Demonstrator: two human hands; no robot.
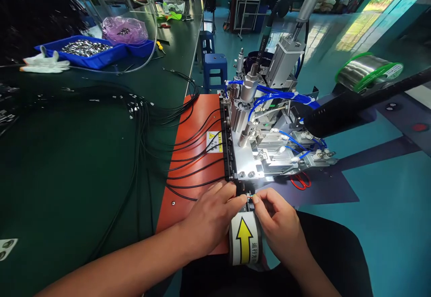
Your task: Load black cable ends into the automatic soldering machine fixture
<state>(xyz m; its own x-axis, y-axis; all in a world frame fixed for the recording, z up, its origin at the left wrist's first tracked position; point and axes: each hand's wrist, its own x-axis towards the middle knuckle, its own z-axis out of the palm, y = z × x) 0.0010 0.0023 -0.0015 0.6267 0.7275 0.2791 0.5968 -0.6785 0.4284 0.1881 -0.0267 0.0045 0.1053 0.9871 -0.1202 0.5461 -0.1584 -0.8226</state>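
Note:
My left hand [213, 214] is closed at the near end of the machine's cable track, its thumb and fingers pressed over a black cable's end. From it, thin coloured wires [249, 196] show in the gap between my hands. The tip of those wires is pinched between the thumb and forefinger of my right hand [281, 220]; any small part there is hidden. Several black cables [193, 160] run over the orange plate [198, 104] into the track. Just beyond my hands stands a metal machine [266, 144] with blue air tubes. Below them sits a white label with a yellow arrow [245, 238].
A bundle of black cables [136, 153] lies on the green table [67, 167]. Farther back are a blue tray [97, 61] of small metal parts, a white glove [45, 63] and a pink bag [124, 30]. A solder wire spool [368, 72] and red scissors [301, 181] are at right.

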